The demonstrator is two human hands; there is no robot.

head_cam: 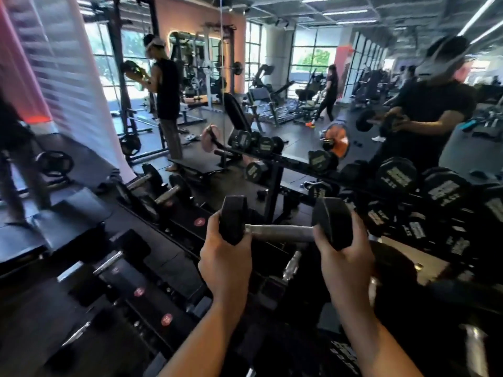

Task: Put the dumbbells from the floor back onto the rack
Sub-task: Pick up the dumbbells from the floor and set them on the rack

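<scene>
Two bare forearms are reaching up from the near edge, and both hands are gripping one black hex dumbbell (283, 223) held level above the rack (174, 270). Left hand (226, 257) is cupping the left head from below and behind, its fingers curling around the head's near face and its thumb pressing on the left side. Right hand (345, 257) is wrapping the right head the same way, fingers closed around its lower edge. Between the two hands the bare metal handle is showing, untouched by either palm. So the dumbbell is sitting in the air, raised in front of the person, with the rack's sloping black trays running below and to the left of it. Several other dumbbells (160, 191) are already resting on those trays at the far left, and a row of round-headed ones (424, 191) is lining the rack at the right. Behind the rack a mirror (272, 77) is reflecting the gym floor, its machines and a few people. Motion blur is softening the near trays, so what is lying directly beneath the hands is hard to make out.
</scene>
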